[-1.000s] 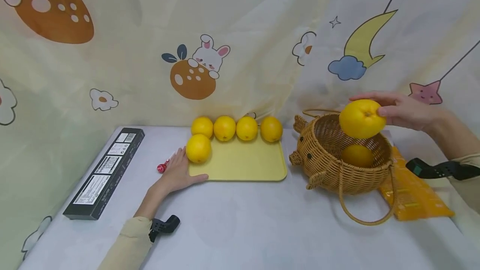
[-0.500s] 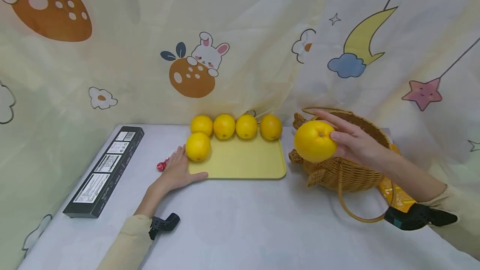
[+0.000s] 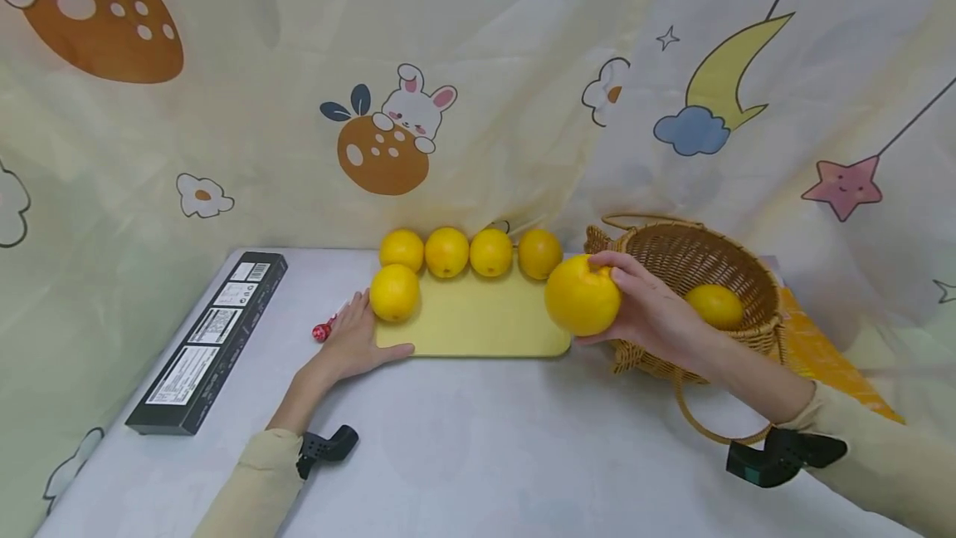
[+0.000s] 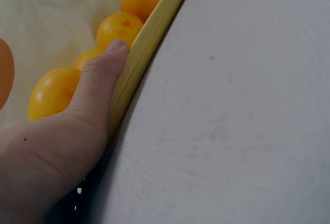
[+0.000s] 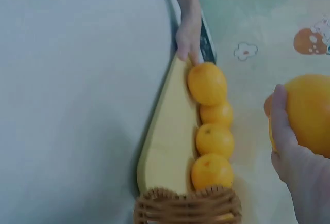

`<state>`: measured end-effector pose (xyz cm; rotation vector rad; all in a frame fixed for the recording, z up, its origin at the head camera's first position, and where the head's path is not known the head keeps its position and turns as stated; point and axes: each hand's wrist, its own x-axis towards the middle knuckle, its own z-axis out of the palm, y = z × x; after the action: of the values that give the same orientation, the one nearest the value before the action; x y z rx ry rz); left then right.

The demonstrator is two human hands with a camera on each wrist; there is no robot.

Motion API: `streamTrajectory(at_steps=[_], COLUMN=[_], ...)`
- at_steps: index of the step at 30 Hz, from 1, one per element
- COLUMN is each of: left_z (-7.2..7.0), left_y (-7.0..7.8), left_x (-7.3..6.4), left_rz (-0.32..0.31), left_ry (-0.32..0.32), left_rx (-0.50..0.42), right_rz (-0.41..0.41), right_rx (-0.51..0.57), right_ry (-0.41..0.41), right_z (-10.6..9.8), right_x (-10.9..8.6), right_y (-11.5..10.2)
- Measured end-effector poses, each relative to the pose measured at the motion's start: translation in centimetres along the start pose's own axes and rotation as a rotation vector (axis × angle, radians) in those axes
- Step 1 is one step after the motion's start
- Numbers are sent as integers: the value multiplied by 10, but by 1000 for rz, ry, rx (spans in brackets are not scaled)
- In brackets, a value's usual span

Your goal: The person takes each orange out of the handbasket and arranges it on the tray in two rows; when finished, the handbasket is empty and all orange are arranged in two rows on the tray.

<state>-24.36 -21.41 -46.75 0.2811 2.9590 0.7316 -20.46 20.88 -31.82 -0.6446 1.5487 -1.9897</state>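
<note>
My right hand (image 3: 653,310) grips a yellow-orange orange (image 3: 582,295), holding it over the right end of a yellow tray (image 3: 485,335). In the right wrist view, the thumb lies along the side of that orange (image 5: 312,113). Along the tray's back edge stand several oranges (image 3: 447,252) in a row, and one more orange (image 3: 395,292) sits in front at the left. My left hand (image 3: 354,343) rests at the tray's front left corner, fingers extended along its left side and thumb along its front edge. The left wrist view shows that thumb (image 4: 100,82) against the rim.
A wicker basket (image 3: 672,251) with an animal face stands right of the tray, one orange (image 3: 714,306) inside. An orange packet (image 3: 829,351) lies behind it. On the left are a long black box (image 3: 209,343) and a red-wrapped lollipop (image 3: 322,331). A printed cloth hangs behind.
My right hand has carried the orange leftward and down, from above the basket to over the tray's right end. The left hand stays at the tray's corner.
</note>
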Motion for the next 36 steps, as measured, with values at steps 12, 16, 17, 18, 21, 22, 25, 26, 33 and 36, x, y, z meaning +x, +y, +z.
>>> streamTrajectory(at_steps=[12,16,17,18,21,22,25,26,33,36], left_z=[-1,0,0,1,3,3,5,5,2,1], left_y=[1,0,0,-1,-2,-2,-2,-2,-2,-2], left_x=[1,2,2,2,2,2,1,1,0,0], left_rz=[-1,5,4,5,4,5,10,15,3,5], left_ry=[7,11,10,10,9,11,12,13,8,10], left_rx=[8,13,16,19,20,18,12,13,12,5], right_rz=[-7,1,10,23,60,71,99,107,149,176], right_rx=[-65,-110,-117,-120,-121,-119,-119,-120,-126,-101], right_ry=[202,255,264,269,266,264,262,266,283,301], right_z=[22,34,37,39,46,49,55,57,66,67], right_x=[22,34,38,41,50,52,61,65,94,110], right_y=[17,21,22,23,25,26,28,29,40,46])
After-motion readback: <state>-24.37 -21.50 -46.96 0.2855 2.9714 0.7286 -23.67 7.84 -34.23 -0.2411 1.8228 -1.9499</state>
